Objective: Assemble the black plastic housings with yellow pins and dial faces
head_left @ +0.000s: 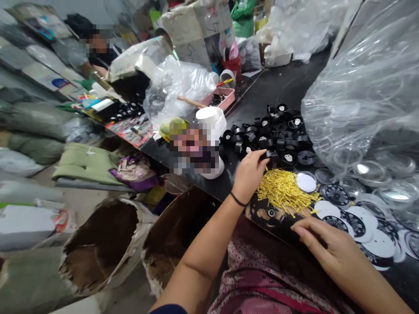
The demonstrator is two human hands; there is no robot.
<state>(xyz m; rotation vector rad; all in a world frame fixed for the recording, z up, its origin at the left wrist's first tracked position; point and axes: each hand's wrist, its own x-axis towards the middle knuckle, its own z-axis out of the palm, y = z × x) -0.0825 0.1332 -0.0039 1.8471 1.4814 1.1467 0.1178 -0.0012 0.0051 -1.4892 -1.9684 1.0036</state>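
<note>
My left hand reaches over the table, its thumb and fingertips closed on a small black plastic part at the edge of a heap of round black plastic housings. Just below lies a pile of thin yellow pointers. A white disc in a clear rim rests against the pile's right side. Near the table's front edge, my right hand is closed with thumb and fingers together; whatever it holds is too small to make out. Beside it are round black-and-white printed dials.
Clear plastic round covers and a large clear bag crowd the right. A white cup, a pink tray and a red cup stand farther back. Open sacks are on the floor. Another person sits far left.
</note>
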